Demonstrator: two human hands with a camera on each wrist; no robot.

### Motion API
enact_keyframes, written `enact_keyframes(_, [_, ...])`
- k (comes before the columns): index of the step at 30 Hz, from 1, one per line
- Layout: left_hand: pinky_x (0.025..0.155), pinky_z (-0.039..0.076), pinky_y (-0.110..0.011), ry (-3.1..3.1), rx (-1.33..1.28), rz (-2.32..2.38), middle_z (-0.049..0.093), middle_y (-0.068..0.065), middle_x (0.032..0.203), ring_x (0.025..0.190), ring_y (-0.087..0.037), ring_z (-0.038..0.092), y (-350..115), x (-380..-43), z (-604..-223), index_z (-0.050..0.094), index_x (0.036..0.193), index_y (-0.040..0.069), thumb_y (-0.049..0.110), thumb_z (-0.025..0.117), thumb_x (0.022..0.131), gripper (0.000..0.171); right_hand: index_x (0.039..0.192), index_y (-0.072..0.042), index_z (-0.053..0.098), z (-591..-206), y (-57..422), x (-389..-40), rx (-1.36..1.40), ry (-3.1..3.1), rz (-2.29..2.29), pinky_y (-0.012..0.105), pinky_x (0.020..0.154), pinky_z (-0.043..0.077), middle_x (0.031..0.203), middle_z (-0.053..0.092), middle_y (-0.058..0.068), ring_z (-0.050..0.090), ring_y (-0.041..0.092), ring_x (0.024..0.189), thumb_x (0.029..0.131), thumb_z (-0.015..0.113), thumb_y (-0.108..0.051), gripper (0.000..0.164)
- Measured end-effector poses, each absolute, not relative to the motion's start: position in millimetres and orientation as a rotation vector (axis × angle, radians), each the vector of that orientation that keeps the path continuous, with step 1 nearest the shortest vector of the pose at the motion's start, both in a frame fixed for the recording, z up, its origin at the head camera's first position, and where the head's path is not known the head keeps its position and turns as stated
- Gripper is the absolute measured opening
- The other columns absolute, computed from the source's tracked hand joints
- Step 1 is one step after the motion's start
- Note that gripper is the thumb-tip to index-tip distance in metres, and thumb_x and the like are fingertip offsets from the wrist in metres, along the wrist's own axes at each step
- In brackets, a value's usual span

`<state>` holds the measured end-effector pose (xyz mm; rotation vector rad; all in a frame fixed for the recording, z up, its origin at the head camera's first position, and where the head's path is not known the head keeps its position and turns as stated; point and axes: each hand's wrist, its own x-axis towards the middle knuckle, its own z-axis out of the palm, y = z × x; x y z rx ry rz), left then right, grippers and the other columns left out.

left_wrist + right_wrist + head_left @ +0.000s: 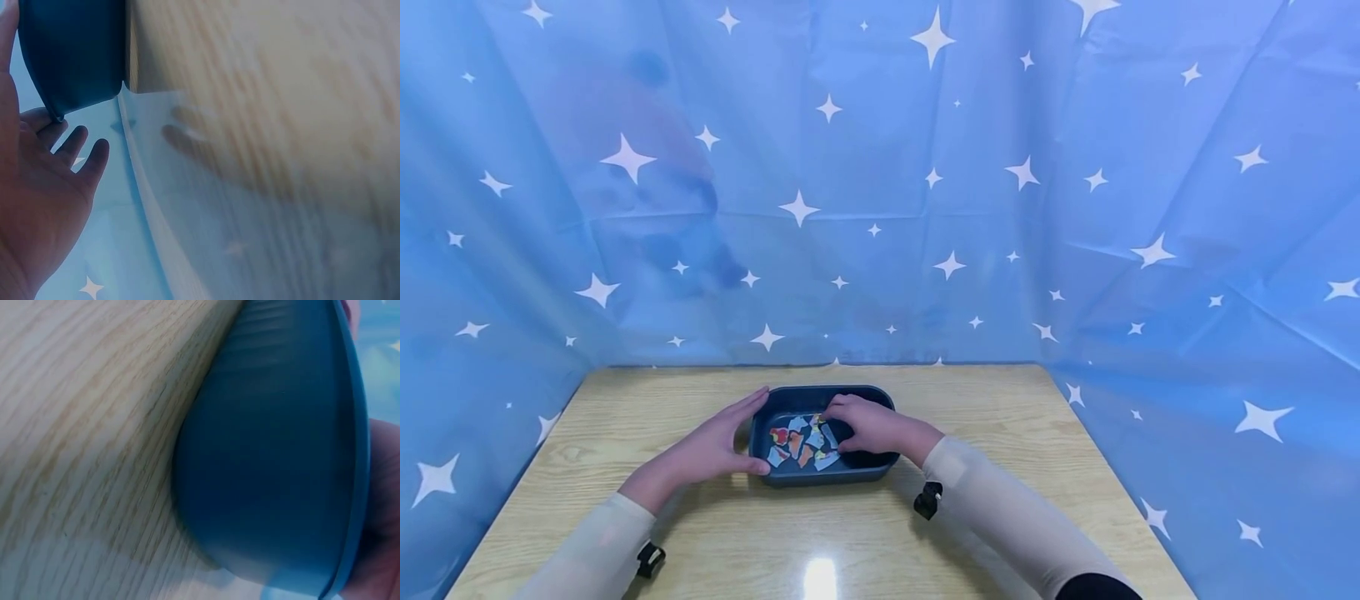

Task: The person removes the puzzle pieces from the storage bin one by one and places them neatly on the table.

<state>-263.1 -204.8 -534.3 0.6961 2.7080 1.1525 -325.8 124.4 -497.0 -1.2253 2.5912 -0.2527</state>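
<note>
A dark blue-grey oblong tub (pixel 857 479) with raised walls stands on the table. Several small flat, irregular pieces (pixel 795 444), like jigsaw pieces, lie in its left and middle part, printed in light blue, orange, red and yellow. My left hand (pixel 718 442) holds the tub's left end, thumb at the near corner and fingers at the far one; in the left wrist view its fingertips reach the rim. My right hand (pixel 868 425) reaches over the right end into the tub. Its thumb and fingers are apart around a narrow grey-blue piece (pixel 830 436); I cannot tell whether they pinch it.
The pale wood-grain table (pixel 775 533) extends around the tub. A blue curtain (pixel 880 183) with white stars hangs behind the table and along both sides. Small black devices are strapped at both wrists, over light sleeves.
</note>
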Motion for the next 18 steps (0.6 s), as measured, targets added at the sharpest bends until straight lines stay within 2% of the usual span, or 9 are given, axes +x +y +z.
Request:
enact_keyframes(12, [0.128, 0.025, -0.072, 2.695, 0.7, 1.153, 0.015, -0.012, 0.185, 0.166, -0.049, 0.017, -203.8, -264.6, -533.1, 0.021, 0.178, 0.011, 0.056, 0.095, 0.084, 0.127, 0.149, -0.019, 0.07, -503.5, 122.1, -332.4, -1.237, 2.575, -0.177, 0.029, 0.111, 0.053, 0.144, 0.061, -0.001, 0.059, 0.016, 0.135, 0.105, 0.081, -0.023, 0.045])
enact_keyframes(18, [0.128, 0.024, -0.072, 2.686, 0.673, 1.167, 0.015, -0.012, 0.185, 0.166, -0.049, 0.017, -203.8, -262.6, -533.9, 0.021, 0.178, 0.012, 0.051, 0.096, 0.085, 0.126, 0.148, -0.019, 0.071, -506.8, 120.0, -334.1, -1.255, 2.568, -0.167, 0.028, 0.111, 0.052, 0.143, 0.061, -0.001, 0.059, 0.015, 0.134, 0.105, 0.08, -0.024, 0.044])
